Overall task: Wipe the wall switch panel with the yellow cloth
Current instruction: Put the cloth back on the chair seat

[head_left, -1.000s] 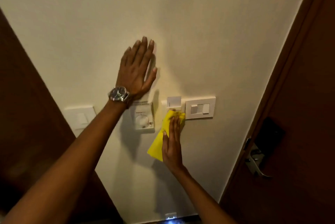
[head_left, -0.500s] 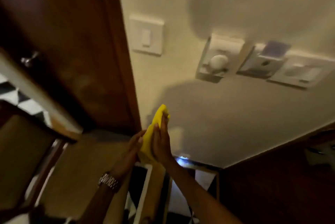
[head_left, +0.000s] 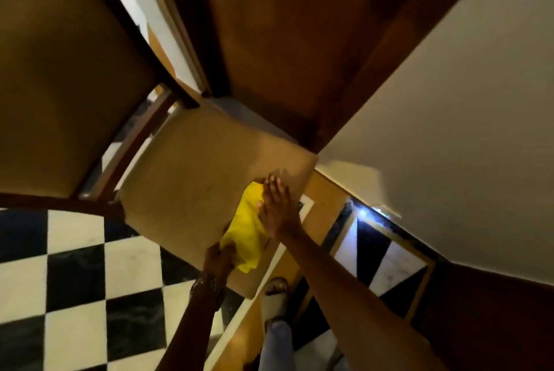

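The yellow cloth (head_left: 247, 228) lies crumpled on the front corner of a tan chair seat (head_left: 192, 178). My left hand (head_left: 220, 259), a watch on its wrist, grips the cloth's near end. My right hand (head_left: 277, 208) rests flat with fingers extended along the cloth's right side, touching it. The wall switch panel is out of view; only bare cream wall (head_left: 449, 136) shows at the right.
A wooden chair back (head_left: 60, 76) fills the upper left. A dark wooden door or panel (head_left: 284, 40) stands behind the seat. Black-and-white checkered floor (head_left: 75, 280) lies below, and my sandalled foot (head_left: 274, 298) stands beside the chair.
The view swung down from the wall switches to the chair. Both hands came down with the cloth, which now rests on the seat; the left hand left the wall and took the cloth.
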